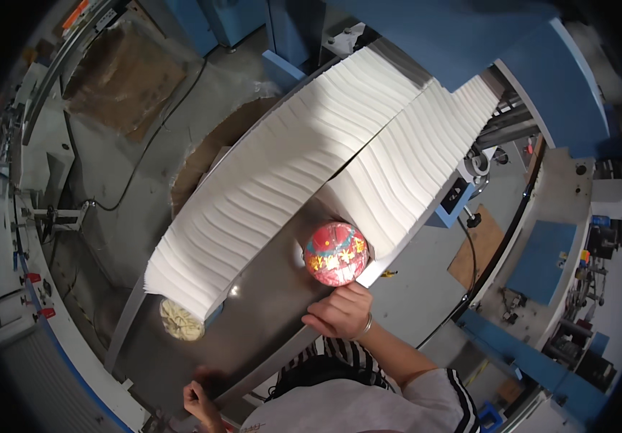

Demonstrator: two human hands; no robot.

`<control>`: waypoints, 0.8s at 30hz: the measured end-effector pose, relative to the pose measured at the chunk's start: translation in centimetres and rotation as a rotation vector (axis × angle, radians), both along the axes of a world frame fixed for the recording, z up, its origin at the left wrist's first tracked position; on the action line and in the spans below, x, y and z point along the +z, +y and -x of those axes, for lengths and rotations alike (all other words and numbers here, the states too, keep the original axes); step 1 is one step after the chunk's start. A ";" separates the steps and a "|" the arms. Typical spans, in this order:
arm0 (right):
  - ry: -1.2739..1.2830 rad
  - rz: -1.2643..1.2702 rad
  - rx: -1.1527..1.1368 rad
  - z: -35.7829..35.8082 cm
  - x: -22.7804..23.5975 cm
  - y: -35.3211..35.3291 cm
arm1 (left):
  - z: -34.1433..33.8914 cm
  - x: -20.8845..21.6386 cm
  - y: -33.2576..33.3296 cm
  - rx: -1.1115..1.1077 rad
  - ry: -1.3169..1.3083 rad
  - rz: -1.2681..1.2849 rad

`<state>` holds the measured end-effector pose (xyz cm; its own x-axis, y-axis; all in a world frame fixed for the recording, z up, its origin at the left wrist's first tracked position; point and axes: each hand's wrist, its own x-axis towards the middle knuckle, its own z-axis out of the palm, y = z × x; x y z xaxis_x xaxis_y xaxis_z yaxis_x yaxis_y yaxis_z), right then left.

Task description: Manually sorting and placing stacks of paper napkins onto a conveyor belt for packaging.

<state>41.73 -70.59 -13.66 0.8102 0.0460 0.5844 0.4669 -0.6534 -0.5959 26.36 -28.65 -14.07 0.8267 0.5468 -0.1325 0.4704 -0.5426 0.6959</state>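
Note:
Two long rows of thin white folded sheets [253, 189], like paper, lie on a dark metal table [264, 278]. A round red tin [336, 254] with a yellow, blue and gold pattern stands against the near end of the right row. Just below the tin, my right hand [341, 312] is at the table's front rail, fingers curled and palm side hidden. Lower left, my left hand [200, 405] is curled near the rail's lower end; what it holds, if anything, is hidden. A round, pale yellow-topped object [182, 320] touches the left row's near end.
A blue machine housing [462, 36] overhangs the rows' far end. A metal rail [275, 361] borders the table in front of me. Brown cardboard [123, 79] and a black cable [138, 159] lie on the floor at left. At right stands a bench with a blue panel [540, 261].

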 end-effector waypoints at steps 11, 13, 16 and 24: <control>-0.079 0.033 -0.149 0.5 0.4 1.0 | -1.5 1.7 -2.6 -0.152 -0.061 -0.229; -0.059 0.016 -0.158 0.5 0.5 1.4 | -1.6 2.5 -3.3 -0.146 -0.109 -0.191; -0.078 0.054 -0.199 0.0 -0.4 1.8 | -0.9 1.2 -2.5 -0.060 -0.162 -0.027; 0.072 0.088 -0.246 0.9 1.3 3.1 | -1.7 2.6 -3.8 -0.143 -0.150 -0.162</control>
<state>40.87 -67.52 -12.40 0.8427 -0.1094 0.5271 0.2459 -0.7928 -0.5577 28.09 -32.42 -11.52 0.9010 0.4268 0.0773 0.2786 -0.7061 0.6510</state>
